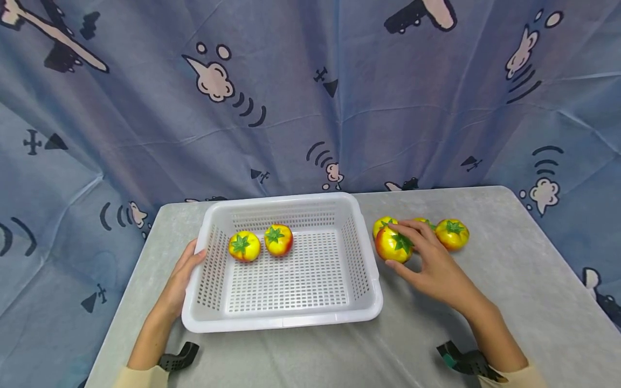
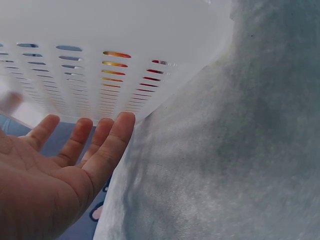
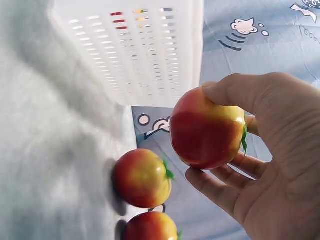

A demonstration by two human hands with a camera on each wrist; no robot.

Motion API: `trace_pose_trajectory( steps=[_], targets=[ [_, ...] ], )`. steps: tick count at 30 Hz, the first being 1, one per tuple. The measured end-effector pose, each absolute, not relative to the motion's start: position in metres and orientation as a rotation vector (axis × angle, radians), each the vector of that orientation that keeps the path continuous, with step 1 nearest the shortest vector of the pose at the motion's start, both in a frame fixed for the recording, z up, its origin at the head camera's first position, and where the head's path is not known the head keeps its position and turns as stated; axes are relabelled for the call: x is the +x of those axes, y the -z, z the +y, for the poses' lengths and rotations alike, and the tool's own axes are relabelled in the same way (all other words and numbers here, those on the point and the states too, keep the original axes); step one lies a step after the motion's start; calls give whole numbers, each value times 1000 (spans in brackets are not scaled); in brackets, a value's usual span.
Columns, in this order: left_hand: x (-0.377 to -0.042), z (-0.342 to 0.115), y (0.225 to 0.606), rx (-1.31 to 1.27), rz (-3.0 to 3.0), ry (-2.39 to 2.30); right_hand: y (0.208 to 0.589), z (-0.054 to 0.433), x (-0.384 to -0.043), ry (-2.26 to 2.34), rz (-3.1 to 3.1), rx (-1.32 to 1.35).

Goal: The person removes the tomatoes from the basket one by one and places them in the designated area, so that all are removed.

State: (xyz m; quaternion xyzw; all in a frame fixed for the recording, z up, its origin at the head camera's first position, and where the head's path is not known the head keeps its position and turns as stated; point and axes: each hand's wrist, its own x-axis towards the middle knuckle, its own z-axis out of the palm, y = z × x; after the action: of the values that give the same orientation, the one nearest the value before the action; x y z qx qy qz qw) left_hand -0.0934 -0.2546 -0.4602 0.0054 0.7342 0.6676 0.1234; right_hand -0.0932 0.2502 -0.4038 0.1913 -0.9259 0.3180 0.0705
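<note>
A white plastic basket with slotted walls stands on the table, and two yellow-red tomatoes with green leafy tops lie inside it, toward its left and back. My left hand holds the basket's left side, thumb over the rim and fingers along the outer wall. To the right of the basket, my right hand pinches another tomato between thumb and fingers, raised off the table. Close behind that hand lie several more tomatoes, some partly hidden by the hand and the held tomato.
The grey table ends at the back against a blue curtain printed with planes and clouds. A dark wrist strap sits at the left wrist, and a similar strap at the right.
</note>
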Motion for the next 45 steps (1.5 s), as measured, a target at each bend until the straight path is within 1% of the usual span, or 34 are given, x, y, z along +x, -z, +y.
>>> trace_pose_trajectory(
  steps=[8, 17, 29, 45],
  targets=[
    [-92, -254, 460, 20, 2132, -1965, 419, 256, -89, -907, -2815, 539],
    [-93, -255, 460, 25, 2131, -1963, 435, 257, -90, -942, -2834, 562],
    [-94, -256, 461, 31, 2134, -1960, 438, 258, -90, -945, -2930, 513],
    [-94, -256, 461, 36, 2120, -1977, 447, 262, -93, -913, -2983, 527]
  ],
)
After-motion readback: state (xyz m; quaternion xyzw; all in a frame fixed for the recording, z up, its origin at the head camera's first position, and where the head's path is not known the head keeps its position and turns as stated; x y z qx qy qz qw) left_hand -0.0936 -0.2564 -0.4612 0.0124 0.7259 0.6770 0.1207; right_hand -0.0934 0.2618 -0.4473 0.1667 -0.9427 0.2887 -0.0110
